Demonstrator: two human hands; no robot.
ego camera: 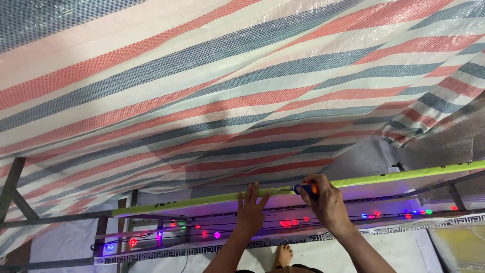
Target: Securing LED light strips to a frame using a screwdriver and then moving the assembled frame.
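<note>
Under the striped tarp [212,91], left hand [250,212] presses spread fingers on the green bar [202,200]; at its 3 o'clock, right hand [326,202] grips a screwdriver [306,189], likely driving a fastener; steady pressure comes next.

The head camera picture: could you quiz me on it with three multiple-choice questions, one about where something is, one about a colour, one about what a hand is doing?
1. Where does the left hand rest?
A. On the striped tarp
B. Flat against the long yellow-green strip
C. On the string of lights

2. What colours is the handle of the tool?
A. Blue and orange
B. Green and white
C. All black

3. How is the right hand holding?
A. Open, fingers spread
B. Closed round the tool handle
C. Hanging empty

Answers:
1 B: its spread fingers press on the yellow-green strip, under the striped tarp and above the string of lights.
2 A: the screwdriver handle shows blue with an orange end.
3 B: its fingers wrap the handle, the tip pointed at the strip.
</note>
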